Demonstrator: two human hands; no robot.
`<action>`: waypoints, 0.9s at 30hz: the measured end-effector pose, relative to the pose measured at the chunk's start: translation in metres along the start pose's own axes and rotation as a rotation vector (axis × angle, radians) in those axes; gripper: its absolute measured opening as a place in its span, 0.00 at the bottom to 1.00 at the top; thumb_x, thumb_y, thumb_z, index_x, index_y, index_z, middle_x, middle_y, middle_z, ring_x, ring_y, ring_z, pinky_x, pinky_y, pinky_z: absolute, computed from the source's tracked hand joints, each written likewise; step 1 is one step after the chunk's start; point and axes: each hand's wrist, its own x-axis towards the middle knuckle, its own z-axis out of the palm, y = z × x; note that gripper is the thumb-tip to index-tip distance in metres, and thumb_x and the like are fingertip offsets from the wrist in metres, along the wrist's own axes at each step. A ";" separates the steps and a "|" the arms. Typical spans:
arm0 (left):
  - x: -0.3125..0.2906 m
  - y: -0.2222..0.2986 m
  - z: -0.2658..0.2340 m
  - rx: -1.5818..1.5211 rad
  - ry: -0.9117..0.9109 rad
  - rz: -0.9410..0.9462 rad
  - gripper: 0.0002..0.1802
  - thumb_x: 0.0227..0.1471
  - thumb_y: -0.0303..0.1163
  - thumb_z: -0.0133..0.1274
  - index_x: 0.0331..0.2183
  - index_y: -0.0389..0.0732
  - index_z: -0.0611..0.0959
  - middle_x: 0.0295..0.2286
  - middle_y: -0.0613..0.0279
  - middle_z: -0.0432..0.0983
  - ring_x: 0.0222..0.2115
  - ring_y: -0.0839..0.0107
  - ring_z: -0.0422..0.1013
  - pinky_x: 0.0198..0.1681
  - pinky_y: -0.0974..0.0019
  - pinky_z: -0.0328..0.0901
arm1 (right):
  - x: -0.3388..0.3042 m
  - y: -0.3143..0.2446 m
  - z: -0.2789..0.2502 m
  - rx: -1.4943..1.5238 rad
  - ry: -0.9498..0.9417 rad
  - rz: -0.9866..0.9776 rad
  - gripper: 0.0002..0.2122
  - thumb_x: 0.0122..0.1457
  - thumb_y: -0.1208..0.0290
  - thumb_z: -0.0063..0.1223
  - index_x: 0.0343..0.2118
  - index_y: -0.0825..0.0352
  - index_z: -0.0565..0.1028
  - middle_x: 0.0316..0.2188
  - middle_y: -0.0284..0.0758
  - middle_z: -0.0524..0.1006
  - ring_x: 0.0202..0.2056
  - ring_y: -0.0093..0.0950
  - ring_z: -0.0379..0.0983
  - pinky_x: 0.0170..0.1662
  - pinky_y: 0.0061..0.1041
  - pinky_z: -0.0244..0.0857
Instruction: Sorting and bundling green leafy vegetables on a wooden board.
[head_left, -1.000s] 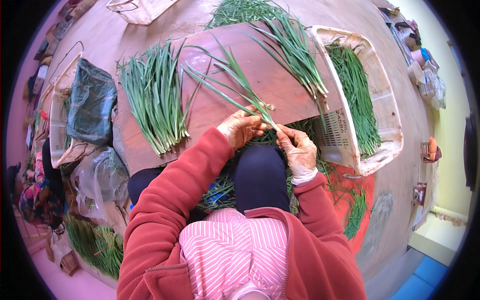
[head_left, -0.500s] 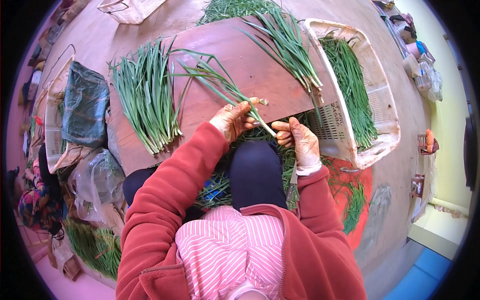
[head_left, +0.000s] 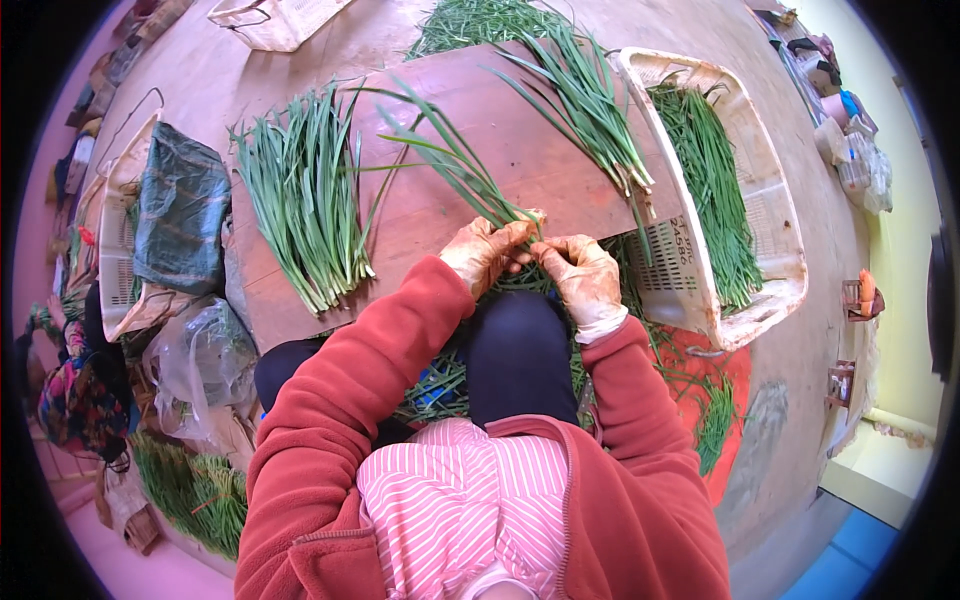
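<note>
Both my hands wear thin, brown-stained gloves and meet over the near edge of a brown board [head_left: 412, 225], above my knee. My left hand [head_left: 486, 252] is closed round a few garlic chives [head_left: 452, 160], whose leaves fan away over the board. The fingertips of my right hand [head_left: 584, 280] pinch at the stem end of these chives, right against the left hand. The stem tips are mostly hidden by the fingers. A large bunch of garlic chives [head_left: 305, 200] lies on the board's left side. A smaller bunch [head_left: 590, 115] lies at its far right.
At the right stands a white plastic crate [head_left: 790, 235] holding chives. Another crate [head_left: 118, 215] at the left has a dark green sheet [head_left: 182, 210] over it, beside a clear plastic bag [head_left: 205, 355]. Loose chives [head_left: 480, 22] lie beyond the board. Someone in patterned clothing [head_left: 85, 400] is far left.
My right hand has moved left and up to the stem end, closing the gap to the left hand. The held chives now stand steeper. The view has shifted slightly.
</note>
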 end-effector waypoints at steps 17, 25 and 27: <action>-0.006 0.038 0.001 0.055 0.114 0.067 0.20 0.48 0.43 0.55 0.39 0.40 0.76 0.31 0.65 0.72 0.25 0.78 0.67 0.28 0.73 0.65 | -0.024 0.089 -0.092 -0.921 0.218 -0.188 0.15 0.59 0.58 0.42 0.29 0.62 0.77 0.27 0.37 0.76 0.31 0.31 0.72 0.34 0.31 0.66; 0.013 0.027 0.029 -0.202 -0.023 0.013 0.18 0.48 0.44 0.55 0.39 0.46 0.73 0.20 0.65 0.70 0.17 0.74 0.66 0.20 0.72 0.64 | -0.006 -0.010 -0.005 0.007 -0.093 -0.032 0.17 0.59 0.58 0.45 0.41 0.69 0.74 0.20 0.28 0.72 0.16 0.13 0.60 0.17 0.15 0.51; -0.010 0.046 0.043 0.045 0.211 0.063 0.13 0.47 0.44 0.55 0.28 0.46 0.75 0.18 0.68 0.68 0.15 0.75 0.63 0.20 0.70 0.61 | 0.002 -0.007 0.007 -0.430 0.097 -0.220 0.15 0.60 0.61 0.45 0.34 0.69 0.77 0.16 0.30 0.72 0.17 0.16 0.64 0.19 0.19 0.56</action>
